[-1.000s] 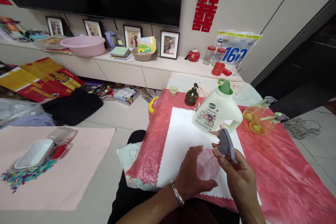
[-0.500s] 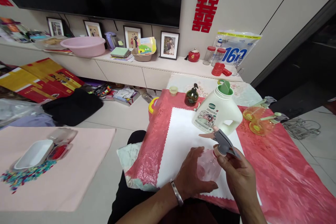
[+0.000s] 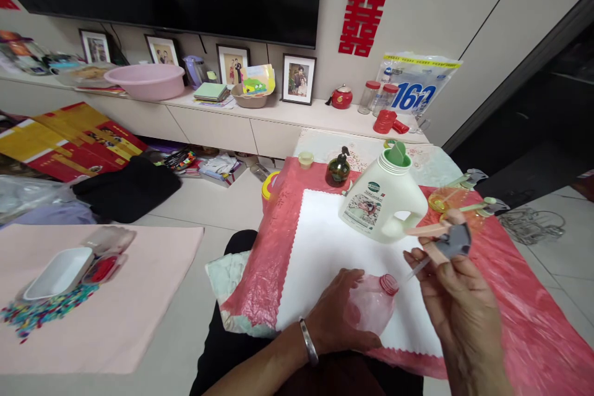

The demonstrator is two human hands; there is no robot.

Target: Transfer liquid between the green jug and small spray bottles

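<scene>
My left hand [image 3: 341, 315] is wrapped round a small clear pink spray bottle [image 3: 374, 306] that lies tilted on a white cloth [image 3: 325, 241], its threaded neck bare and pointing right. My right hand [image 3: 459, 297] pinches the grey and pink trigger spray head [image 3: 448, 241], lifted off to the right of the bottle, with its thin dip tube hanging down towards the neck. Just behind both stands a white detergent jug [image 3: 383, 201] with an open green spout.
A red plastic sheet [image 3: 501, 309] covers the table under the cloth. A dark green pump bottle [image 3: 338, 168] and a small cap stand at the far edge. Two orange spray bottles [image 3: 457, 201] lie right of the jug. A pink mat with a white tray [image 3: 60, 272] lies on the floor at left.
The trigger head was on the bottle and being twisted; now it is off, and my right hand has carried it up and to the right. My left hand still holds the bottle.
</scene>
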